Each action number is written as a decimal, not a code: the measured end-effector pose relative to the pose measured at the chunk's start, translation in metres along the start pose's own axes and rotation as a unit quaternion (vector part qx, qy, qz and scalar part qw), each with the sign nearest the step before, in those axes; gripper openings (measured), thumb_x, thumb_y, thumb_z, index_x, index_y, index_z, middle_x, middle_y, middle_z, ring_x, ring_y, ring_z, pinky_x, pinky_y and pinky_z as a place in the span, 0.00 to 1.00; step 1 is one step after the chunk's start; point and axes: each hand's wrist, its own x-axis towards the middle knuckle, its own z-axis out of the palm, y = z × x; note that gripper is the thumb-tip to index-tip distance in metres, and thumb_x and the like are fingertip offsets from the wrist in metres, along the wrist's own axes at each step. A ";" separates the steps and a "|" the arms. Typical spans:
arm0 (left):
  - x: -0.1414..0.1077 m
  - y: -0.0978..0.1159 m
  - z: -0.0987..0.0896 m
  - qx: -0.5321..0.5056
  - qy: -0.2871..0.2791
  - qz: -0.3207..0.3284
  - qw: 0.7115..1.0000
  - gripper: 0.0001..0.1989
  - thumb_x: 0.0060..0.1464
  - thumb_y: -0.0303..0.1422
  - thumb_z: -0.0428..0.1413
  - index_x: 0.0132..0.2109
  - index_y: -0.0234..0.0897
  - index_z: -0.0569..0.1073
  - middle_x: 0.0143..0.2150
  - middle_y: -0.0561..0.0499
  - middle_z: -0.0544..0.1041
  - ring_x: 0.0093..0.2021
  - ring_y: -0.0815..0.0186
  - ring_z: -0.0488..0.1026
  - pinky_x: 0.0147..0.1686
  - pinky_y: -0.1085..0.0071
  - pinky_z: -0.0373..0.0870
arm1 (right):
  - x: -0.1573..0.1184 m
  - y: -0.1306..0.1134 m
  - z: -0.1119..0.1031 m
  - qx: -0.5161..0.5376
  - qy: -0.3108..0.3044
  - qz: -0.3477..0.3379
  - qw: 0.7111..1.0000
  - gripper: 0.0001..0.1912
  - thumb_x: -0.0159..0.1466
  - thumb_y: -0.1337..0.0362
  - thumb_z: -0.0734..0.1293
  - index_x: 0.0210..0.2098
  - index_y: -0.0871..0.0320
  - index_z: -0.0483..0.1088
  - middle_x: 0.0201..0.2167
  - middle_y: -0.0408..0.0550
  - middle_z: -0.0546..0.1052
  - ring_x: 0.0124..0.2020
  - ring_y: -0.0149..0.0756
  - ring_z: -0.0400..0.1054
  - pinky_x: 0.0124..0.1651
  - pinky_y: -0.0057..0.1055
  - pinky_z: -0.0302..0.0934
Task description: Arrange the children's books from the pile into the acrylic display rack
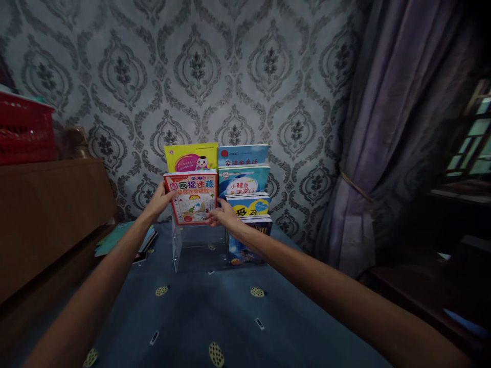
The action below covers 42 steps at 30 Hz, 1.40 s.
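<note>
Between my two hands stands a red-bordered picture book [195, 199], upright with its cover facing me. My left hand [159, 201] grips its left edge, thumb on the front. On the lower right edge, my right hand [224, 214] closes with its fingertips on the cover. The book is at a clear tiered book rack [199, 250]; whether its bottom edge rests on the rack is hard to tell. Behind it rises a yellow book [192, 156]. The right column holds a light blue book [245, 153], a teal book [243, 179], a yellow-and-blue book [249, 205] and dark blue books [249, 248].
A dark blue patterned cloth [207, 312] covers the surface under the rack. Several thin books [123, 237] lie flat at left, beside a brown wooden cabinet [57, 204] with a red basket [25, 128] on top. A purple curtain [368, 153] hangs at right; patterned wallpaper [233, 66] is behind.
</note>
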 end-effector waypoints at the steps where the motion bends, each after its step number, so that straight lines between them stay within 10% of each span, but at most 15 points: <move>1: 0.002 0.007 -0.001 -0.002 0.004 0.015 1.000 0.24 0.52 0.44 0.59 0.52 0.39 0.63 0.49 0.45 0.77 0.49 0.57 0.76 0.48 0.60 0.74 | 0.001 0.001 0.000 0.000 -0.001 -0.004 1.000 0.34 0.59 0.78 0.65 0.64 0.61 0.55 0.21 0.38 0.76 0.22 0.33 0.75 0.20 0.21 0.65; 5: 0.013 0.036 -0.004 0.082 0.042 0.080 0.993 0.21 0.62 0.47 0.49 0.55 0.39 0.62 0.43 0.49 0.75 0.43 0.62 0.75 0.44 0.66 0.73 | 0.002 0.005 -0.002 0.002 -0.001 -0.011 1.000 0.33 0.59 0.78 0.65 0.63 0.61 0.56 0.21 0.38 0.76 0.21 0.32 0.75 0.21 0.21 0.65; 12: 0.020 0.048 0.000 0.349 0.036 0.198 0.915 0.16 0.67 0.43 0.41 0.34 0.41 0.62 0.33 0.50 0.69 0.38 0.61 0.69 0.44 0.66 0.69 | 0.002 0.006 -0.003 0.005 -0.001 -0.009 1.000 0.35 0.60 0.77 0.65 0.66 0.61 0.54 0.25 0.41 0.79 0.22 0.32 0.75 0.22 0.21 0.66; 21: 0.019 0.042 0.002 0.379 0.060 0.244 0.890 0.19 0.70 0.46 0.37 0.34 0.42 0.59 0.32 0.49 0.67 0.37 0.60 0.69 0.42 0.64 0.69 | -0.037 0.044 -0.003 0.023 -0.052 0.001 0.998 0.35 0.61 0.74 0.63 0.67 0.60 0.53 0.28 0.42 0.79 0.26 0.32 0.76 0.26 0.24 0.67; 35: 0.012 0.024 -0.010 0.258 0.021 0.170 0.951 0.35 0.64 0.57 0.46 0.66 0.37 0.52 0.46 0.44 0.74 0.46 0.56 0.76 0.52 0.55 0.70 | -0.140 0.170 0.001 0.100 -0.186 0.153 0.965 0.21 0.55 0.54 0.73 0.43 0.59 0.73 0.30 0.45 0.79 0.29 0.33 0.77 0.32 0.28 0.64; 42: -0.054 -0.046 -0.044 0.354 0.035 0.055 0.933 0.24 0.71 0.46 0.36 0.65 0.37 0.53 0.47 0.42 0.76 0.47 0.58 0.77 0.47 0.59 0.74 | -0.155 0.189 0.006 0.091 -0.184 0.109 0.973 0.24 0.55 0.46 0.74 0.41 0.59 0.74 0.31 0.46 0.78 0.29 0.33 0.73 0.33 0.31 0.66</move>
